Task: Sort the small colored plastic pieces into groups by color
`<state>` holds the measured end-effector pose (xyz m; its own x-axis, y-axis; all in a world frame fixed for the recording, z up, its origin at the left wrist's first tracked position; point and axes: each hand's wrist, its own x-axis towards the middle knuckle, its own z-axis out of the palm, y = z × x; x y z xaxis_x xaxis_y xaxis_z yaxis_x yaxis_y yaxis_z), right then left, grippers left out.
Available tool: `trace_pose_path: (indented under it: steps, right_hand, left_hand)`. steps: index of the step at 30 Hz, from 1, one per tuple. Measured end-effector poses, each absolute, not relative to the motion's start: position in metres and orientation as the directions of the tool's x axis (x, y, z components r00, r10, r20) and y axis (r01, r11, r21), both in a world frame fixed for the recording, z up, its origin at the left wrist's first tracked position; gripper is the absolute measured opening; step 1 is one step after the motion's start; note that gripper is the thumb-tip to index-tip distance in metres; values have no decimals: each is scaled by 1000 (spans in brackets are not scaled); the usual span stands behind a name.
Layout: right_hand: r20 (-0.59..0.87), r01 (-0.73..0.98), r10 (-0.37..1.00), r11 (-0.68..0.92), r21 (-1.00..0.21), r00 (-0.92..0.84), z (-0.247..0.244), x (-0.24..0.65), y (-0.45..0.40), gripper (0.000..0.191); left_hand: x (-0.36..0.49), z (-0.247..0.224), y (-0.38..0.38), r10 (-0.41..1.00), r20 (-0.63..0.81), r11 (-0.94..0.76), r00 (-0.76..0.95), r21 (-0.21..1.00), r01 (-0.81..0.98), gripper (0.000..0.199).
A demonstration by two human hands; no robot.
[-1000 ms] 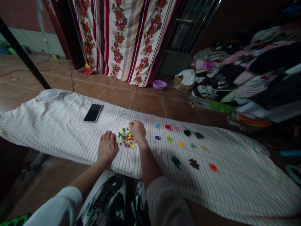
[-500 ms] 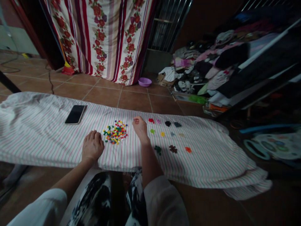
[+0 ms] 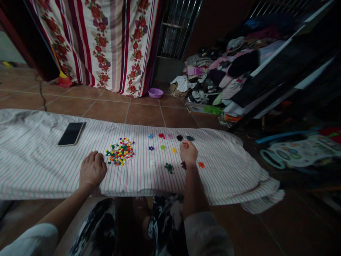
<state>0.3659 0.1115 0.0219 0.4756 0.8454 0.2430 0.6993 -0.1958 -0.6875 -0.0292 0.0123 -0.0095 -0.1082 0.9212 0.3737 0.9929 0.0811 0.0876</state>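
My left hand (image 3: 93,169) lies palm down on the striped cloth, fingers loosely bent, just left of a mixed heap of small coloured bead-like pieces (image 3: 120,152). To the heap's right are small single-colour clusters: light blue (image 3: 150,136), red (image 3: 161,136), black (image 3: 179,137), purple (image 3: 151,148), lime green (image 3: 162,147), yellow (image 3: 174,150), dark green (image 3: 168,167) and orange (image 3: 201,165). Over this sorted area is my right hand (image 3: 189,152), its fingertips pinched together near the black and dark grey-blue (image 3: 190,138) clusters. Whatever the pinch holds is too small to make out. A brown cluster (image 3: 183,165) is partly behind my right wrist.
A phone (image 3: 71,134) lies on the striped cloth (image 3: 39,160) at left. Beyond the cloth are a purple basin (image 3: 156,93), a flowered curtain (image 3: 114,46) and a pile of clothes (image 3: 221,71). A light-coloured toy-like panel (image 3: 301,153) stands at right.
My right hand has moved right, from beside the mixed heap to the sorted clusters, still pinched. My left hand stays beside the heap. The camera view has shifted to the right.
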Motion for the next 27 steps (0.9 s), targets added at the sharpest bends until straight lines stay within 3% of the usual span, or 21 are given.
trace_pose_path:
  steps: [15, 23, 27]
  right_hand:
    - [147, 793, 869, -345, -502, 472, -11, 409, 107, 30]
    - [194, 779, 837, -357, -515, 512, -8, 407, 104, 27]
    - [211, 780, 859, -287, -556, 466, -4, 408, 100, 29]
  left_hand:
    - [-28, -9, 13, 924, 362, 99, -123, 83, 992, 25]
    - [-29, -11, 13, 916, 383, 82, -116, 104, 991, 24]
    - [-28, -10, 13, 918, 378, 83, -120, 111, 990, 24]
